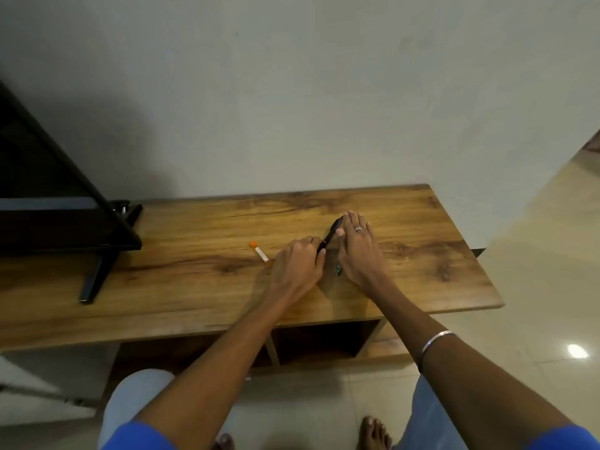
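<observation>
A slim black object (331, 234), perhaps a pen or small remote, lies at an angle on the wooden table (194, 287). My left hand (297, 266) grips its near end with curled fingers. My right hand (357, 251) lies flat, fingers straight, along the object's right side with the fingertips at its far end. A ring sits on one finger. A small dark item (337, 269) shows on the table between the two hands. A small white stick with an orange cap (258, 251) rests to the left of my left hand.
A black TV (48, 190) on a slanted stand leg (97, 277) fills the table's left end. The wall runs right behind the table. Open shelf compartments (324, 342) sit under the tabletop. Tiled floor lies to the right. My knees and bare feet are near the front edge.
</observation>
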